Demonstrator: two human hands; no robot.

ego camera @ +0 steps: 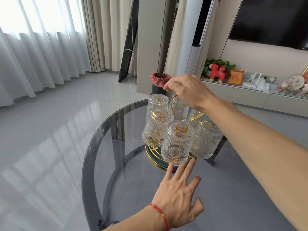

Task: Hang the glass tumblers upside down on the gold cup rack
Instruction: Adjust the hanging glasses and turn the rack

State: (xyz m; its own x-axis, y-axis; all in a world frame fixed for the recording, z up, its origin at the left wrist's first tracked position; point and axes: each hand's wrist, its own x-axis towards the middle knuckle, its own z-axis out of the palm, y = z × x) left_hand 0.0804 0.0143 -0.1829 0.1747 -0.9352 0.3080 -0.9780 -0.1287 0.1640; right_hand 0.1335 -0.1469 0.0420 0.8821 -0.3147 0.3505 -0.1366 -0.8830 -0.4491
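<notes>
A gold cup rack (173, 104) stands on a round smoked-glass counter (106, 147), its round dark base with gold rim (150, 155) sitting toward the 12 o'clock side of the counter top. Ribbed glass tumblers hang on it mouth-down, gold prong tips showing through their upturned bottoms: one nearest the camera at 6 o'clock of the rack (177, 145), one at 9 o'clock (155, 129), one at 11 o'clock (156, 104), one at 3 o'clock (207, 139), and one at 12 o'clock (179, 108) partly behind the rack's central gold loop; a further tumbler behind the curved gold arm is mostly hidden. The right hand (188, 90) comes in from 3 o'clock and sits over the top of the rack, fingers curled downward around the top loop; whether it actually grips the loop cannot be told, since the fingertips are hidden. The left hand (179, 195), with a red cord bracelet (160, 214) on the wrist, lies low at 6 o'clock with fingers spread wide and holding nothing, its fingertips (191, 162) just below the rim of the nearest tumbler, beside the base. Behind the rack stands a bin with a red liner (159, 80).
</notes>
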